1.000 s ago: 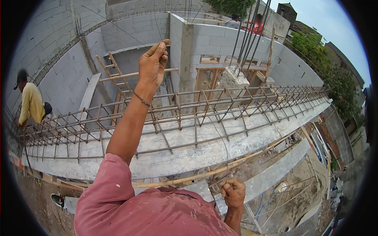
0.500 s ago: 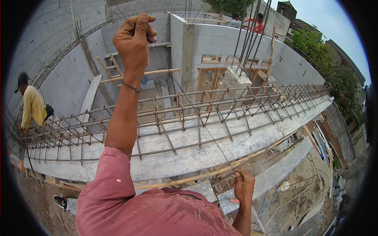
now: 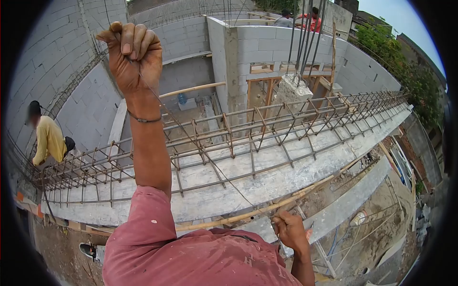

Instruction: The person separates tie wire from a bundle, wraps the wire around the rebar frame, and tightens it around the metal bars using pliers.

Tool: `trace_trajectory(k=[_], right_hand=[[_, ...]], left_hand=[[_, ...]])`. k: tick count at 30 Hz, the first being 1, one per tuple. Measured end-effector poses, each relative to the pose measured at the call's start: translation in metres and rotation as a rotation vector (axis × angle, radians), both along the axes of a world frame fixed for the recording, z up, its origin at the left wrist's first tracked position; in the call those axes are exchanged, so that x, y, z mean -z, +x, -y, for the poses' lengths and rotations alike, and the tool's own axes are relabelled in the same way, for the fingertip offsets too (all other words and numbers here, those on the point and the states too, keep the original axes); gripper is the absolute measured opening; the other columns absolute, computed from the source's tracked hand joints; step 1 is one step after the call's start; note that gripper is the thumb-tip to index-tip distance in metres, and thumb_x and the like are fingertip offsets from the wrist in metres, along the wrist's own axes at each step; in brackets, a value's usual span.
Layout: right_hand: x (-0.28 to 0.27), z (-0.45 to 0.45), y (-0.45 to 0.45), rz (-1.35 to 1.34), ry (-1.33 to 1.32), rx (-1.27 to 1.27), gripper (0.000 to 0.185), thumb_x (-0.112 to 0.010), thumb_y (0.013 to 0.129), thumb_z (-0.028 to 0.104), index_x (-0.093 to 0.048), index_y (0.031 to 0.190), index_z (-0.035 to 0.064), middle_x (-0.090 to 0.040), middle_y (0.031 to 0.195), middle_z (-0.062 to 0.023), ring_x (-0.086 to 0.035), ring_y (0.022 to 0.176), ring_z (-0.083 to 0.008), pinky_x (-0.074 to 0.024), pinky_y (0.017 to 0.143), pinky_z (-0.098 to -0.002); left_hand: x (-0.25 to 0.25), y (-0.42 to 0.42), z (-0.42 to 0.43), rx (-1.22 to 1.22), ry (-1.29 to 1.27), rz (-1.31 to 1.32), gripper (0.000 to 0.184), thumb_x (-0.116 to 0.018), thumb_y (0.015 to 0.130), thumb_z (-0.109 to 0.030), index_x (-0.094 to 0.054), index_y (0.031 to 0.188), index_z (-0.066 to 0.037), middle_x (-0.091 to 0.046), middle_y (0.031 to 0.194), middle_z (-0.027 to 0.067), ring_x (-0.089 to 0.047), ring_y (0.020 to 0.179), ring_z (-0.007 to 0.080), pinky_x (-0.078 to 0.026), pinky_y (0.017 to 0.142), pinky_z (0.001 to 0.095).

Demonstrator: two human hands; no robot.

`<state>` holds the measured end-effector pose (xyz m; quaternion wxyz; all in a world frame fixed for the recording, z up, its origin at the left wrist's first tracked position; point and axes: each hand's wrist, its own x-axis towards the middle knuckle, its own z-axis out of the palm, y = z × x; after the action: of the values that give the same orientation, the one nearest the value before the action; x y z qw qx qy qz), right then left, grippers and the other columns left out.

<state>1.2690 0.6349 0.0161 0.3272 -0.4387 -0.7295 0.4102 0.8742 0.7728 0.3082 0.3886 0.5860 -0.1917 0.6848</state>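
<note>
My left hand (image 3: pixel 136 57) is raised high at the upper left, its fingers curled around a thin dark wire (image 3: pixel 232 181). The wire slants down to the right, across the rebar cage (image 3: pixel 229 128), toward my right hand. Low on the near side of the beam, my right hand (image 3: pixel 290 232) is closed, with thumb and fingers pinched at the wire's lower end. The exact grip there is too small to make out. Between my hands, the long cage of tied bars and stirrups lies along a pale grey board or beam surface (image 3: pixel 205 202).
A co-worker in a yellow shirt (image 3: pixel 50 139) bends at the cage's left end. Two people work behind the far block wall (image 3: pixel 286 45). Upright rebars (image 3: pixel 305 47) rise from a concrete column (image 3: pixel 292 90). A bamboo pole (image 3: pixel 267 208) runs along the near side, above rubble and planks.
My left hand has moved left and slightly down, turning so its curled fingers show. My right hand has shifted slightly down, and the wire with them. The view has shifted slightly.
</note>
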Motion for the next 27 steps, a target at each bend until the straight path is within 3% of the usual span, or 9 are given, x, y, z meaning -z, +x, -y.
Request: trace_trajectory(k=[4, 8, 10, 12, 15, 19, 23, 25, 27], right_hand=[[0.007, 0.008, 0.022, -0.853, -0.074, -0.735, 0.011, -0.061, 0.088, -0.003, -0.064, 0.094, -0.0121, -0.059, 0.056, -0.0144, -0.057, 0.045, -0.0216, -0.0427, 0.043, -0.0341], [-0.007, -0.009, 0.070, -1.456, -0.239, -0.717, 0.012, -0.060, 0.091, -0.001, -0.066, 0.093, -0.0113, -0.055, 0.058, -0.0079, -0.048, 0.044, -0.0165, -0.0373, 0.041, -0.0304], [-0.024, -0.009, 0.055, -1.077, -0.234, 0.267, 0.012, -0.058, 0.091, -0.002, -0.068, 0.094, -0.0077, -0.052, 0.061, -0.0018, -0.043, 0.044, -0.0135, -0.0354, 0.043, -0.0272], [-0.020, -0.013, 0.032, -0.190, 0.063, 0.339, 0.012, -0.060, 0.095, 0.003, -0.067, 0.086, -0.0028, -0.059, 0.064, -0.0061, -0.052, 0.049, -0.0126, -0.0420, 0.047, -0.0262], [-0.008, -0.001, 0.022, 0.120, 0.302, -0.013, 0.013, -0.057, 0.097, 0.002, -0.067, 0.090, -0.0017, -0.064, 0.069, -0.0067, -0.057, 0.053, -0.0165, -0.0438, 0.050, -0.0295], [-0.021, 0.010, 0.039, -0.762, 0.033, -0.712, 0.018, -0.054, 0.099, 0.003, -0.067, 0.088, -0.0017, -0.064, 0.066, -0.0086, -0.059, 0.054, -0.0190, -0.0422, 0.048, -0.0325], [-0.028, 0.008, 0.061, -1.468, -0.192, -0.070, 0.022, -0.053, 0.101, 0.007, -0.066, 0.085, -0.0017, -0.064, 0.067, -0.0086, -0.059, 0.054, -0.0213, -0.0434, 0.050, -0.0330], [-0.027, -0.006, 0.041, -0.172, 0.022, 0.426, 0.024, -0.050, 0.100, 0.007, -0.062, 0.082, -0.0034, -0.058, 0.060, -0.0070, -0.052, 0.046, -0.0241, -0.0440, 0.048, -0.0371], [0.002, -0.001, 0.031, 0.107, 0.310, -0.065, 0.021, -0.051, 0.099, 0.004, -0.064, 0.085, -0.0035, -0.059, 0.061, -0.0060, -0.052, 0.046, -0.0234, -0.0424, 0.047, -0.0349]], left_hand=[[0.000, -0.021, -0.014, 0.048, -0.074, 0.069, 0.027, -0.071, 0.091, -0.031, -0.073, 0.100, -0.006, -0.053, 0.059, 0.0001, -0.040, 0.051, 0.0077, -0.032, 0.050, 0.0197], [0.010, -0.018, -0.019, -0.028, -0.127, 0.090, 0.022, -0.070, 0.093, -0.027, -0.073, 0.094, -0.005, -0.051, 0.057, -0.0003, -0.038, 0.051, 0.0075, -0.031, 0.049, 0.0195], [0.011, -0.010, -0.017, -0.137, -0.118, 0.058, 0.018, -0.069, 0.093, -0.022, -0.073, 0.090, -0.005, -0.051, 0.057, -0.0006, -0.038, 0.051, 0.0072, -0.031, 0.048, 0.0193], [0.007, -0.010, -0.016, -0.319, -0.105, 0.056, 0.018, -0.068, 0.094, -0.023, -0.073, 0.089, -0.006, -0.052, 0.060, 0.0000, -0.038, 0.052, 0.0068, -0.031, 0.048, 0.0196], [0.003, -0.002, -0.017, -0.269, -0.125, 0.096, 0.019, -0.066, 0.095, -0.022, -0.072, 0.088, -0.005, -0.054, 0.062, 0.0007, -0.039, 0.052, 0.0072, -0.031, 0.048, 0.0196], [0.008, -0.037, -0.040, -0.149, -0.251, 0.118, 0.029, -0.070, 0.092, -0.033, -0.068, 0.089, -0.005, -0.053, 0.062, 0.0002, -0.038, 0.053, 0.0074, -0.031, 0.049, 0.0193], [0.014, -0.035, -0.042, -0.069, -0.308, 0.124, 0.027, -0.070, 0.091, -0.032, -0.069, 0.089, -0.005, -0.053, 0.062, 0.0005, -0.037, 0.052, 0.0073, -0.031, 0.048, 0.0195], [0.011, -0.027, -0.039, -0.119, -0.284, 0.137, 0.026, -0.070, 0.092, -0.031, -0.069, 0.089, -0.005, -0.054, 0.062, 0.0006, -0.037, 0.051, 0.0072, -0.031, 0.047, 0.0195], [0.004, -0.024, -0.040, -0.173, -0.244, 0.164, 0.023, -0.069, 0.092, -0.029, -0.070, 0.088, -0.006, -0.055, 0.062, 0.0010, -0.037, 0.051, 0.0070, -0.030, 0.047, 0.0193]])
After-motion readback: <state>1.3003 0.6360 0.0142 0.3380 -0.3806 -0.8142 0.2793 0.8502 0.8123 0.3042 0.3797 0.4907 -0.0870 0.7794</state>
